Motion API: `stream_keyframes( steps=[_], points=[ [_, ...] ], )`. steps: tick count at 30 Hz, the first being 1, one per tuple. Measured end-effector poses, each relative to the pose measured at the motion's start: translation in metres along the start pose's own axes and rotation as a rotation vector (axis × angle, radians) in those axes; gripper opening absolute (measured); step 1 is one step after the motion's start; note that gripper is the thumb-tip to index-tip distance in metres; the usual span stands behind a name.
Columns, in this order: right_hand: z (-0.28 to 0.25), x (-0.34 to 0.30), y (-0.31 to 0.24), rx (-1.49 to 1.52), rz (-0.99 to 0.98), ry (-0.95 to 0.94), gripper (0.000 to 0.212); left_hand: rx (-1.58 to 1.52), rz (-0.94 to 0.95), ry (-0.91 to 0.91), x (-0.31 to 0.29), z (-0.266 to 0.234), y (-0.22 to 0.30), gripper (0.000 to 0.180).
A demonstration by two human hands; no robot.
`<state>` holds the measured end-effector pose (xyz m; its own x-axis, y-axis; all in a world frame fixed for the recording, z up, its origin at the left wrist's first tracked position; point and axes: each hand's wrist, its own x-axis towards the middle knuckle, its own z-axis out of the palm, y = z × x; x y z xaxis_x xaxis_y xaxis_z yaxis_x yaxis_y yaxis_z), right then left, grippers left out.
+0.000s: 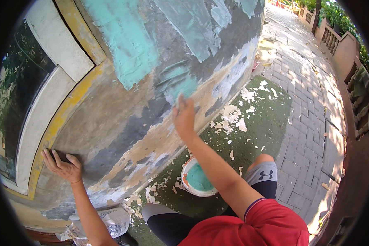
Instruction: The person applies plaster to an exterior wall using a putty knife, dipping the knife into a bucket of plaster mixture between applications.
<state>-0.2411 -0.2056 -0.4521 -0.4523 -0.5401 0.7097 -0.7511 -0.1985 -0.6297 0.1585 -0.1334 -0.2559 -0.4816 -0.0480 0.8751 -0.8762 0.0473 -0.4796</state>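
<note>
My left hand (62, 165) lies flat against the curved wall with its fingers spread, beside the yellow edging (55, 123) of the window. Farther right, my right hand (185, 119) is at the wall, just below a thin, streaky smear of green paste (177, 80). Its fingers are curled, slightly blurred, with one stretched toward the smear; whatever they hold is hidden. Thicker turquoise paste (129, 45) and a paler patch (188, 26) cover the wall above. Below my right forearm, a white bucket (184, 185) holds turquoise paste (199, 177).
Peeled paint flakes (232, 117) litter a green mat (266, 123) along the wall's foot. A whitish plastic sack (115, 221) stands beneath my left forearm. Grey paving (299, 135) runs along the right, bordered by a balustrade (331, 40). A dark window (22, 82) is at left.
</note>
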Motion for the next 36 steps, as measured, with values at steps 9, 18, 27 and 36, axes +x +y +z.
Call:
stream_keyframes(
  steps=[9,18,27,36],
  points=[
    [-0.056,-0.041,-0.019,0.155,0.045,-0.015,0.055,0.042,0.02,-0.024,-0.001,-0.01,-0.009,0.05],
    [-0.005,-0.022,-0.009,0.094,0.027,0.036,0.048,0.031,0.021,-0.012,0.002,-0.004,-0.002,0.049],
    [-0.056,-0.039,-0.009,0.195,0.085,-0.003,0.043,0.047,0.029,-0.01,-0.002,-0.008,-0.008,0.049],
    [-0.001,0.001,0.006,0.095,0.141,-0.021,0.051,0.029,0.02,-0.01,0.003,-0.006,-0.005,0.049]
  ],
)
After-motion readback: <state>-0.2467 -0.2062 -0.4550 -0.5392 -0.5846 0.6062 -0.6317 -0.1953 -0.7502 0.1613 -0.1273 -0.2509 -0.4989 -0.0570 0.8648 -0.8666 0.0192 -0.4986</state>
